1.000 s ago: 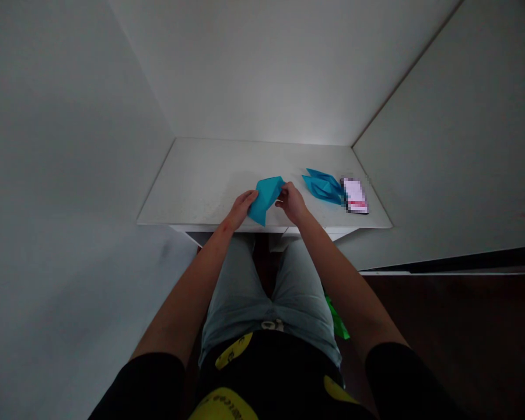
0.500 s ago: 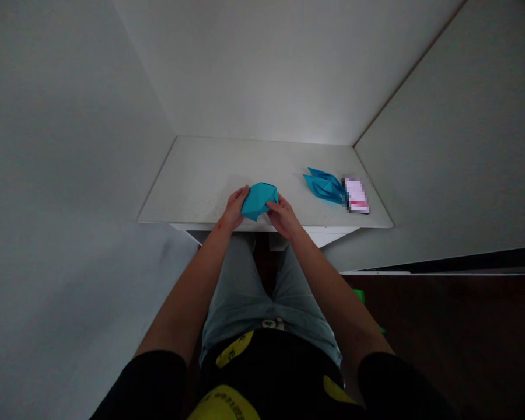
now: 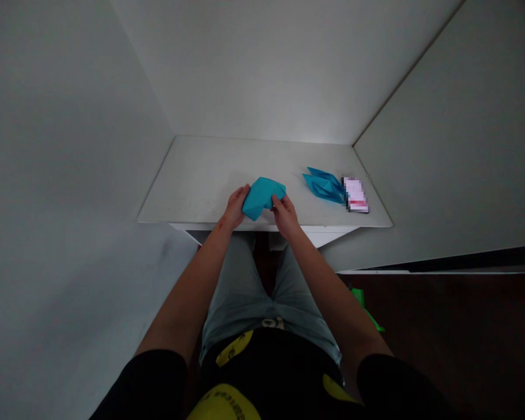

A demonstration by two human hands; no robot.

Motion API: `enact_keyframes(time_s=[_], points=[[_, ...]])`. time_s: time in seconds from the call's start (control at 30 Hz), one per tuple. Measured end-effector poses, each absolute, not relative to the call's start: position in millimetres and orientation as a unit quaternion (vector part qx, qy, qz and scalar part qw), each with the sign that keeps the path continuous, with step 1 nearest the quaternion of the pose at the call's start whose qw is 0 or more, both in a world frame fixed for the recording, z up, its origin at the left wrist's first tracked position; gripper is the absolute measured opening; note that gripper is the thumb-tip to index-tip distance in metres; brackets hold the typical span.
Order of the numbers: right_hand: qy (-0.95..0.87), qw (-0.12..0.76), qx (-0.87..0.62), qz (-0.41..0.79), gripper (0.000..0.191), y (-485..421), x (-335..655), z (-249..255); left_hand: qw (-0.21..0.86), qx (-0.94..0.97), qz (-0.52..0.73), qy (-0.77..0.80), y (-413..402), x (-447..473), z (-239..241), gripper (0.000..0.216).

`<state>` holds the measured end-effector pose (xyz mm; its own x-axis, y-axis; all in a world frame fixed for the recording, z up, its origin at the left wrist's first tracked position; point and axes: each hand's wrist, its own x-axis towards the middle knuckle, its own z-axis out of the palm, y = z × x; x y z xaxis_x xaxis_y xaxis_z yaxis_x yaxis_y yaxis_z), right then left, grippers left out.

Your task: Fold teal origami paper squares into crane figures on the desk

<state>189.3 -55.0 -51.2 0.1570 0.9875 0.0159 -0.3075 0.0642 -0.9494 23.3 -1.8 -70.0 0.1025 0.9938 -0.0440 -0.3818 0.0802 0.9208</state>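
A folded piece of blue paper point(image 3: 263, 195) is held just above the front of the white tabletop point(image 3: 201, 181). My left hand point(image 3: 235, 208) grips its left edge with the fingers closed on it. My right hand point(image 3: 284, 214) pinches its right side near the bottom. Both hands are close together over the table's front edge.
A finished blue paper shape point(image 3: 324, 184) lies on the table to the right, beside a small blurred card or phone point(image 3: 355, 196). White walls close the table in at the left, back and right. A green object point(image 3: 363, 306) lies on the dark floor below.
The blue paper has been turned and folded more compactly between my hands, and both hands have drawn a little closer to the table's front edge.
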Motion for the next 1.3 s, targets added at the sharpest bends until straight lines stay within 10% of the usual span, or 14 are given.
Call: enact_keyframes(time_s=[0.53,1.1,1.3], points=[[-0.378,0.601,-0.457,0.536,0.069,-58,204,-52,0.562,0.430,0.579,0.404,-4,34,-73,0.061],[-0.748,0.407,-0.499,0.162,0.009,-52,275,-19,0.474,0.553,0.560,0.394,-20,42,-71,0.066],[-0.766,0.420,-0.439,0.209,0.017,-54,277,-61,0.399,0.650,0.490,0.421,-22,47,-74,0.020]])
